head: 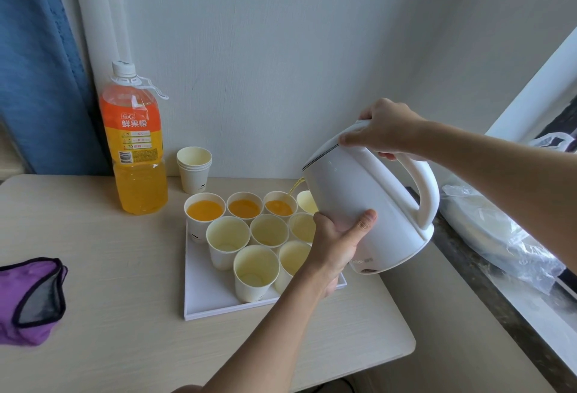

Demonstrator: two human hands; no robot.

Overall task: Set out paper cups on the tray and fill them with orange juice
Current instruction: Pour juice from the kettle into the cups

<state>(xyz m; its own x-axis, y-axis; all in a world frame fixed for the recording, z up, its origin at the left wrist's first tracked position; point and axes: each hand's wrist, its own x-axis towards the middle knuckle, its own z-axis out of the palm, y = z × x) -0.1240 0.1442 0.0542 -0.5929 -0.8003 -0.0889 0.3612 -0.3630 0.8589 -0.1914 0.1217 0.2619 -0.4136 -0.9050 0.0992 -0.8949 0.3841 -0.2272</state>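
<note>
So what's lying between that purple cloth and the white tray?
Nothing, in the head view: only bare tabletop stretches between the purple cloth and the tray.

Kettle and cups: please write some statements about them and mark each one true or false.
The kettle pours juice into a back-row cup. True.
The bottle has no cap. False: its cap is on.
The left hand holds the kettle's body. True.
Every cup on the tray holds juice. False: only three back-row cups do.
The spare cup stack stands on the tray. False: it stands on the table behind it.
</note>
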